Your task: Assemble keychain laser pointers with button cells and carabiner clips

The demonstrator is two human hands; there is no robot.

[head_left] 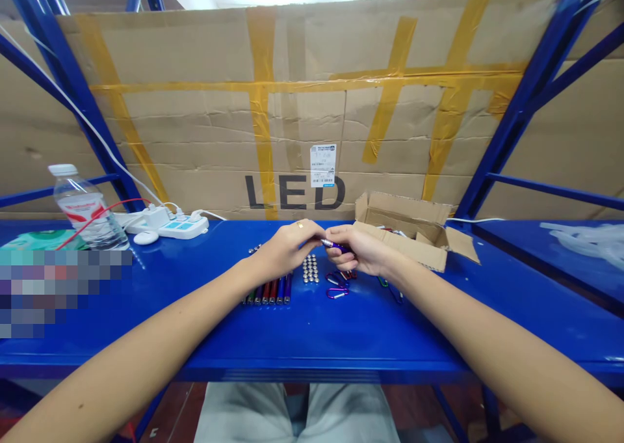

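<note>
Both hands meet over the middle of the blue bench [312, 339]. My right hand [361, 249] grips a small purple flashlight [334, 244] with a silver end pointing left. My left hand [287, 248], a ring on one finger, pinches that silver end. Below the hands lie a row of small coloured flashlights [270, 292], a block of silver button batteries [311, 268] and a few coloured carabiner clips [337, 285].
An open cardboard box [414, 231] sits just right of my hands. At the left are a water bottle [85, 209], a white power strip [178, 225] with cables, and a white mouse [145, 237]. Taped cardboard marked LED forms the back wall. Clear plastic lies at far right [589, 238].
</note>
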